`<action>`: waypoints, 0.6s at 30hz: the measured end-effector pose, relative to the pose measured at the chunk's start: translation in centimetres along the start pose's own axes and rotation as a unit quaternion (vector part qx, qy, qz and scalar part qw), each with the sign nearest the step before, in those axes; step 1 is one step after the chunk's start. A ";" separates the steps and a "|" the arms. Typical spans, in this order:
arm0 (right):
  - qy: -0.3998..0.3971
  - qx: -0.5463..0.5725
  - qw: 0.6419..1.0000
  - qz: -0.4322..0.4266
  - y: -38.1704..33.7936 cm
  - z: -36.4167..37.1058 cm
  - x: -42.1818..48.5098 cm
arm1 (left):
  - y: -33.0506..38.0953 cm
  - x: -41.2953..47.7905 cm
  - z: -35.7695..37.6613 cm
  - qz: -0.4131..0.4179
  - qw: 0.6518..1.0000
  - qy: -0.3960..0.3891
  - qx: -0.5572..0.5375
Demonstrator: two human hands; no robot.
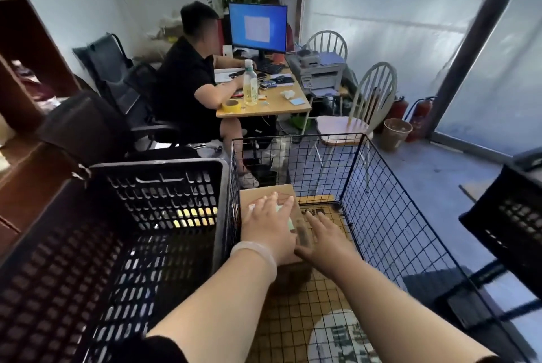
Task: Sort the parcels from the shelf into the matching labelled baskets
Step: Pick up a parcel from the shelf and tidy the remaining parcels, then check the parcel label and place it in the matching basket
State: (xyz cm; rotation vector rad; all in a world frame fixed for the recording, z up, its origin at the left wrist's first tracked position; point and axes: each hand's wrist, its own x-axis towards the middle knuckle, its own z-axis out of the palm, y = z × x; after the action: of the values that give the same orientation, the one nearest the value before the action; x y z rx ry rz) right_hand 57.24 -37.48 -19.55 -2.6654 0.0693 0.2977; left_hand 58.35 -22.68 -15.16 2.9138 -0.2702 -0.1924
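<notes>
Inside wire basket (381, 216), hands flat on parcel (271, 195), label unreadable

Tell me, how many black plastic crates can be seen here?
2. One large black plastic crate stands at left, beside the wire basket. A second crate is at the right edge, partly cut off. More may be out of view.

The box (265, 195) under my hands is plain brown cardboard with a pale green-and-white label (289, 220). The wire basket (381, 216) is a black grid over a tan floor; the crate (164, 186) beside it is black, slotted plastic.
</notes>
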 end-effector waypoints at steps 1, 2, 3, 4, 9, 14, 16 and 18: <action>0.023 -0.039 0.999 -0.005 -0.3 -0.9 -1.1 | -0.1 -0.7 -0.6 0.014 1.000 0.008 -0.001; 0.044 -0.072 0.996 -0.010 -0.6 -1.8 -2.4 | -0.3 -1.5 -1.1 0.027 0.999 0.016 -0.002; 0.063 -0.093 0.994 -0.013 -0.9 -2.5 -3.8 | -0.4 -2.5 -1.6 0.040 0.999 0.024 -0.004; 0.080 -0.105 0.991 -0.012 -1.3 -3.2 -5.4 | -0.6 -3.4 -2.0 0.054 0.998 0.030 -0.007; 0.162 -0.149 0.975 0.030 -3.0 -4.6 -15.4 | -0.6 -9.2 -3.6 0.158 0.984 0.071 -0.027; 0.274 -0.140 0.948 0.076 -4.0 -3.0 -28.0 | 0.5 -16.0 -4.5 0.285 0.953 0.105 0.001; 0.303 -0.150 0.935 0.108 -4.2 -1.9 -33.2 | 1.6 -19.1 -4.5 0.333 0.936 0.112 -0.018; 0.322 -0.154 0.922 0.152 -4.4 -0.8 -38.5 | 3.1 -22.5 -4.2 0.387 0.913 0.124 -0.025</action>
State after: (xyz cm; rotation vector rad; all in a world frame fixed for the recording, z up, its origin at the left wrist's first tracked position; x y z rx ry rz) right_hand 20.31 -33.94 -8.46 -2.9415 0.6966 -0.5346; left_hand 36.51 -20.47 -7.96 2.4985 -1.2927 0.2902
